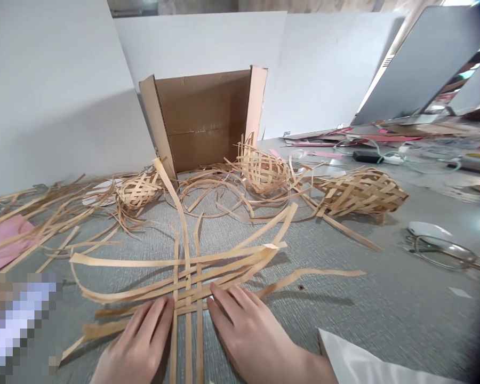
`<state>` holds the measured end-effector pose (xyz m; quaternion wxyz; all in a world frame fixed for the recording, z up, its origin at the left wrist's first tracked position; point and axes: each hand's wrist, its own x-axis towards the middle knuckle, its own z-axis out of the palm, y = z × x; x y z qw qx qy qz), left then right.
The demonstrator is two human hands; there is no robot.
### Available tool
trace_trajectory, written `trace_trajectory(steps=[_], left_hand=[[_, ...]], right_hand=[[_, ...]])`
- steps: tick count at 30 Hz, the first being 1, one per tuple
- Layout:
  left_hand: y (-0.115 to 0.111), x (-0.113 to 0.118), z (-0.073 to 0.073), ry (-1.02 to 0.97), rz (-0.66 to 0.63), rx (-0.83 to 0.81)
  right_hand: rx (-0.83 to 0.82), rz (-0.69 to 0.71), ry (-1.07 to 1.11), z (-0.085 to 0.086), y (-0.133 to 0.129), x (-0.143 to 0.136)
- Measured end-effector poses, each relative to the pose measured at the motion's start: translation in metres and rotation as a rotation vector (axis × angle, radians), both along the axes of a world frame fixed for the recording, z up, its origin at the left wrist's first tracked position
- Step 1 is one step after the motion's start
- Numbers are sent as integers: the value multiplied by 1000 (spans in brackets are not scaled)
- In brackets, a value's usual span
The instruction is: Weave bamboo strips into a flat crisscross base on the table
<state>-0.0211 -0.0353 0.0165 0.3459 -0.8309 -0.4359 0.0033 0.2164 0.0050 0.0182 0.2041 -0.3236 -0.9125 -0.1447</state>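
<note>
A flat lattice of thin tan bamboo strips (pixel 192 277) lies on the grey table (pixel 384 309) close to me, long ends fanning out left, right and upward. My left hand (pixel 138 344) lies flat on the strips at the lattice's left side, fingers together and pressing down. My right hand (pixel 248 333) rests flat on the right side, fingertips touching the crossing strips. Between the two hands, upright strips run toward me. Neither hand grips anything.
Three partly woven strip baskets sit behind: a small one (pixel 138 189), a middle one (pixel 264 170), a larger one (pixel 362 192). An open cardboard box (pixel 204 120) stands at the back. Loose strips (pixel 44 213), pink cloth (pixel 4 242), eyeglasses (pixel 444 250) and white panels surround.
</note>
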Motion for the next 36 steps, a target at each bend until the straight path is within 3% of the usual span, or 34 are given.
trace_trajectory(steps=[6, 12, 16, 31, 36], left_hand=[[-1, 1, -3, -63, 45, -10], [5, -7, -1, 3, -91, 42], [6, -10, -3, -17, -90, 38], [5, -8, 1, -54, -51, 12], [4, -4, 4, -45, -103, 57]], right_hand=[[40, -26, -50, 4, -3, -1], [104, -199, -5, 3, -5, 1], [136, -265, -28, -1, -8, 1], [141, -265, -30, -9, -6, 2], [162, -277, 34, -9, -4, 0]])
